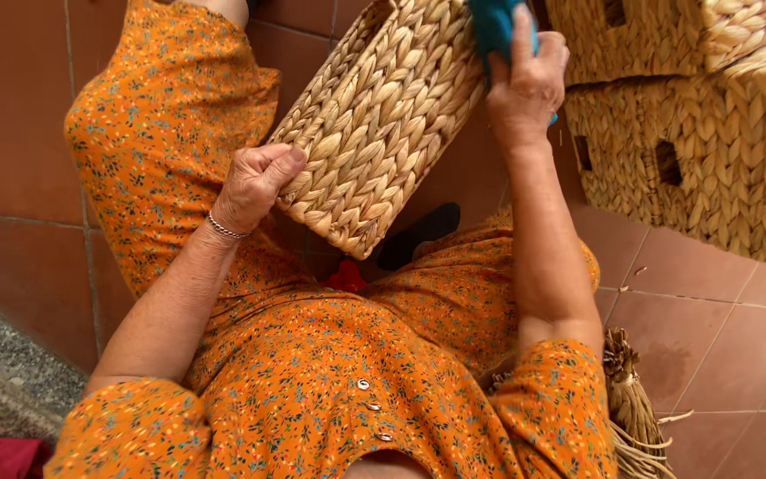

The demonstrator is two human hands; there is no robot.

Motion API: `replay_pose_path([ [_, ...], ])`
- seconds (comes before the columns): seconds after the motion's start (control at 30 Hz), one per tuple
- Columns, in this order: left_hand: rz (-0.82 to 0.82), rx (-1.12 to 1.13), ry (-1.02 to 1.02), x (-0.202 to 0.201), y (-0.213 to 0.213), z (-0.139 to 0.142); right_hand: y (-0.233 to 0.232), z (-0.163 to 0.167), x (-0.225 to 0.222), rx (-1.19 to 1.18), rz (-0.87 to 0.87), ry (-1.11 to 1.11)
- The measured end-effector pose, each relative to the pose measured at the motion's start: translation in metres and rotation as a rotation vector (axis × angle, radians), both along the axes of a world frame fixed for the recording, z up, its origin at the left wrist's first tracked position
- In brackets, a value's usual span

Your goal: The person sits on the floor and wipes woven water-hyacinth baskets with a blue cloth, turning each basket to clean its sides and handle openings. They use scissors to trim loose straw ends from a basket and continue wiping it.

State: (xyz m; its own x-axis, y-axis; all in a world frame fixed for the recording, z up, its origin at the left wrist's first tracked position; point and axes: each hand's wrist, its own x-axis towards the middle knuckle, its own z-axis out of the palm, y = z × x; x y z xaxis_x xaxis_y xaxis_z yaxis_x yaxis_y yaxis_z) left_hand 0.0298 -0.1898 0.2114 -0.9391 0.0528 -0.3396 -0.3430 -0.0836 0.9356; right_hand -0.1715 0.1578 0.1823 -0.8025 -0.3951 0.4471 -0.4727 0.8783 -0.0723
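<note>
The woven basket (381,124) is pale straw-yellow in a braided pattern, and the cloth (498,27) is teal-blue. The dress (312,364) is orange with tiny multicoloured flecks; the floor tiles (711,310) are terracotta-red.

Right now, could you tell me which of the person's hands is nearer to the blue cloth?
The right hand: it presses the blue cloth against the woven basket. The left hand grips the basket's lower edge, well away from the cloth.

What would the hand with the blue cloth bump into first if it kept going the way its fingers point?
The right hand presses a blue cloth on the tilted woven basket, fingers pointing up and away. Going on, it would probably slide along that basket toward the stacked woven baskets; depth is unclear.
</note>
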Motion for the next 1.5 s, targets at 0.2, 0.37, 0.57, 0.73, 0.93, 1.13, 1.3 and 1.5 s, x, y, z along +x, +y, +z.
replay_pose_path([
  [0.2, 0.071, -0.102, -0.032, -0.007, -0.013, -0.017, -0.068, 0.038, 0.096, -0.088, 0.347, -0.241],
  [0.37, 0.042, -0.386, 0.006, -0.010, -0.031, -0.028, -0.116, 0.067, 0.168, -0.042, 0.821, -0.352],
  [0.57, 0.060, -0.523, 0.074, -0.018, -0.015, -0.040, -0.072, -0.002, 0.063, -0.052, 0.314, -0.018],
  [0.73, 0.116, -0.383, 0.049, -0.004, 0.006, -0.046, -0.037, -0.013, -0.005, 0.024, -0.076, 0.152],
  [0.93, 0.153, -0.467, 0.089, -0.006, -0.003, -0.059, -0.098, 0.028, 0.124, -0.047, 0.467, -0.258],
  [1.13, 0.101, -0.487, -0.075, -0.003, -0.008, -0.071, -0.098, 0.029, 0.148, -0.042, 0.732, -0.313],
  [1.3, 0.136, -0.324, -0.015, -0.004, 0.001, -0.078, -0.049, -0.020, 0.022, 0.170, 0.048, 0.069],
  [1.5, 0.137, -0.381, -0.069, -0.005, 0.002, -0.077, -0.050, -0.013, 0.015, 0.055, -0.044, -0.023],
])
